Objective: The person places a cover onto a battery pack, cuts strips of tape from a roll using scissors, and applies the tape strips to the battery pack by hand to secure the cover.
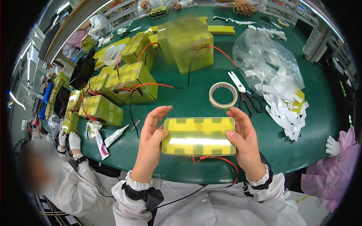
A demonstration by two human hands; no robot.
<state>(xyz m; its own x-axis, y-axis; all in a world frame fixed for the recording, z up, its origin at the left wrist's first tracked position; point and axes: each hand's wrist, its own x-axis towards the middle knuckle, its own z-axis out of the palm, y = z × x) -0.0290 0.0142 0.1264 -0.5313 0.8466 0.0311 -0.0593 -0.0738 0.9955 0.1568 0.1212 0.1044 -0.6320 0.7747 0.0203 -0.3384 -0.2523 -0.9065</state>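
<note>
Between my two hands I hold a yellow-green wrapped battery pack (199, 141), its shiny flat face turned up toward me. My left hand (151, 137) grips its left end, thumb on the edge. At the opposite end my right hand (243, 139) has its thumb over the top corner. A red wire (226, 161) hangs out from the pack's near side. Just beyond the pack lie a roll of cream masking tape (223, 95) and black-handled scissors (245, 94), the blades slightly parted. Neither touches my hands.
Several wired battery packs (132, 83) stand at left on the green table (181, 101). Glue tubes (115, 136) lie near them. A clear plastic bag (267, 56) and white strips (286, 113) cover the right. Co-workers sit around, a gloved hand (74, 141) at left.
</note>
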